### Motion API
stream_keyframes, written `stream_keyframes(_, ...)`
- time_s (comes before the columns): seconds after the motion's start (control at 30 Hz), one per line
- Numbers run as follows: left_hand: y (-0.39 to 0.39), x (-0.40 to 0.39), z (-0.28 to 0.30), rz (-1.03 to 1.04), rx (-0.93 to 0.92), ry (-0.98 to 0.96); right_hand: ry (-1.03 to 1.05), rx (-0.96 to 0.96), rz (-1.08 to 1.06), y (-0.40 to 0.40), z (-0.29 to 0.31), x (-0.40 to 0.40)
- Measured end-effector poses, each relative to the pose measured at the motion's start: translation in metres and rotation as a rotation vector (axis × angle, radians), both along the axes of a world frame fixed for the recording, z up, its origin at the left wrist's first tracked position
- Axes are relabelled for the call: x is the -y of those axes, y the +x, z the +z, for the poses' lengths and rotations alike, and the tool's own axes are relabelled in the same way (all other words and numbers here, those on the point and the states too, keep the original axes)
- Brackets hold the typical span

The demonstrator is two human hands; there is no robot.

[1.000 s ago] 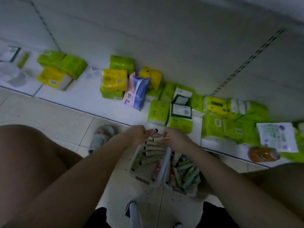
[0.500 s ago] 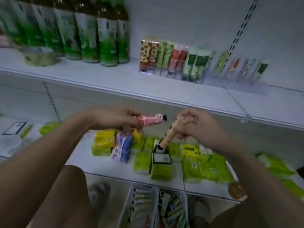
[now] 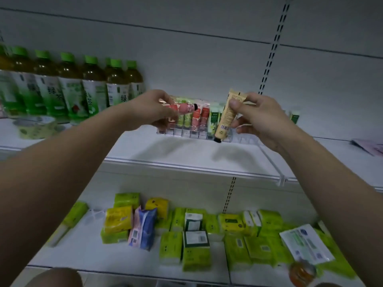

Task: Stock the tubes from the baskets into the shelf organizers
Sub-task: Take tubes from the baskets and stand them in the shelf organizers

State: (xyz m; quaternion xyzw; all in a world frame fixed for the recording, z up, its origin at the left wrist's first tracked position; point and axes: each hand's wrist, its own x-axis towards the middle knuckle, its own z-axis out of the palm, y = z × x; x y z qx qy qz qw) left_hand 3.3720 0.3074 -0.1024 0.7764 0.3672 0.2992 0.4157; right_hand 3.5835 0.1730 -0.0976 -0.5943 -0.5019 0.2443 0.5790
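Both hands raised to the middle shelf (image 3: 186,154), in front of the clear organizer (image 3: 192,134) standing near its back.

Left hand (image 3: 149,109): grip closed on a pink tube (image 3: 183,107), pinched by fingers and thumb. Long axis roughly level, black cap pointing right, toward the other hand. Tube is held just in front of the organizer's left slots, above their tops.

Right hand (image 3: 259,117): grip closed on a cream tube (image 3: 227,117), thumb across its face, fingers behind. Long axis near upright, slightly tilted; crimped flat end up, black cap down. Cap hangs at the level of the organizer's front wall, right of the filled slots. Whether it touches the wall cannot be told.

Organizer: a row of tubes already stood in the left and middle slots, red, pink, green and white. Slots to the right look empty, though the clear plastic is hard to read.

Risks, as judged:
- Pink tube lies crosswise to the slots; if lowered without being turned upright it would likely bridge the dividers or knock the standing tubes.
- Cream tube could catch a divider or the front wall with its cap; the light organizer might be pushed back or tipped.
- Two hands working close together may collide.
- Baskets are out of view; remaining stock cannot be judged.

Also noted: green-tea bottles (image 3: 68,94) at left of the same shelf, tissue packs (image 3: 194,241) on the shelf below.
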Motion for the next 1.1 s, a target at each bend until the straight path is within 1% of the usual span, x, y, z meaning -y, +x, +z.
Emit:
stream_keyframes(0.1, 0.006, -0.01, 0.008, 0.05, -0.059, 0.053, -0.008, -0.048, -0.012, 0.01, 0.005, -0.021)
stream_keyframes(0.2, 0.012, -0.019, 0.017, 0.087, -0.082, 0.103, -0.045, -0.033, -0.024, 0.019, 0.008, -0.043)
stream_keyframes(0.33, 0.018, -0.037, 0.024, 0.108, -0.096, 0.158, -0.086, 0.066, -0.029, 0.027, 0.011, -0.066)
stream_keyframes(0.47, 0.029, -0.056, 0.029, 0.112, -0.132, 0.189, -0.079, 0.18, -0.057, 0.031, 0.016, -0.088)
stream_keyframes(0.63, 0.038, -0.079, 0.036, 0.157, -0.181, 0.274, -0.095, 0.286, -0.045, 0.029, 0.025, -0.118)
stream_keyframes(0.83, 0.032, -0.101, 0.035, 0.144, -0.172, 0.251, -0.117, 0.447, 0.018, 0.019, 0.03, -0.147)
stream_keyframes(0.9, 0.029, -0.106, 0.035, 0.146, -0.159, 0.23, -0.16, 0.429, 0.061, 0.016, 0.032, -0.152)
stream_keyframes(1.0, 0.026, -0.111, 0.035, 0.117, -0.07, 0.134, -0.239, 0.33, 0.173, 0.011, 0.035, -0.157)
stream_keyframes(1.03, 0.025, -0.112, 0.034, 0.107, -0.048, 0.119, -0.259, 0.334, 0.206, 0.008, 0.036, -0.159)
stream_keyframes(1.1, 0.024, -0.114, 0.034, 0.096, -0.018, 0.108, -0.281, 0.415, 0.233, 0.004, 0.036, -0.161)
